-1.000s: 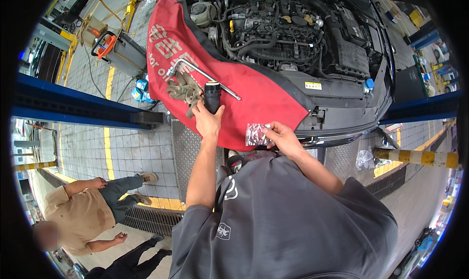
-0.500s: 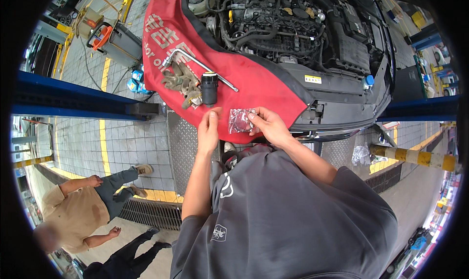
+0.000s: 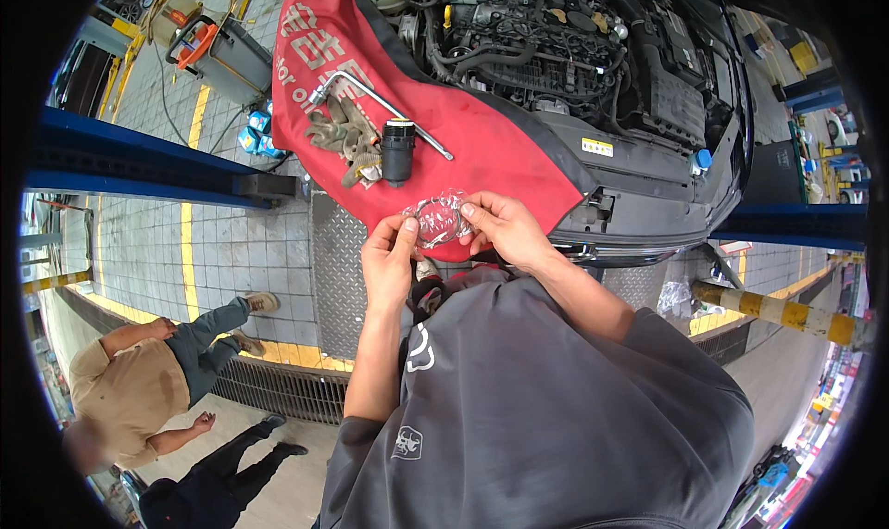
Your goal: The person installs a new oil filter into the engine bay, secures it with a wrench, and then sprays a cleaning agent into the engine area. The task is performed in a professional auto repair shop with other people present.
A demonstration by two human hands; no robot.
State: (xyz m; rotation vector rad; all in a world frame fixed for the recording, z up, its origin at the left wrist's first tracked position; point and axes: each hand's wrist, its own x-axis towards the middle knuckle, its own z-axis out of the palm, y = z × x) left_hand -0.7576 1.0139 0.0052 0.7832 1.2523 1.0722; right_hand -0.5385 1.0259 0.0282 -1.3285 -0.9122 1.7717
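Note:
Between my two hands is a small clear plastic bag (image 3: 439, 220) with a dark thin ring inside, perhaps a rubber seal. My left hand (image 3: 390, 242) pinches the bag's left edge between thumb and fingers. At its right edge, my right hand (image 3: 500, 228) grips it the same way. Just beyond my left hand, a black cylindrical oil filter housing (image 3: 398, 152) stands on the red fender cover (image 3: 491, 163). Used work gloves (image 3: 344, 138) lie against it on the left. Behind it rests an L-shaped metal wrench (image 3: 384, 112).
The car's engine bay (image 3: 537, 48) lies open ahead, with a blue-capped filler (image 3: 701, 161) at its front right. Blue lift arms (image 3: 139, 173) reach in from both sides. Two people are at the lower left, one in a tan shirt (image 3: 139, 381). A grey waste bin (image 3: 227, 62) stands far left.
My left hand has come to the bag and taken hold of its left edge. The bag is now stretched between both hands, and the ring inside shows more clearly.

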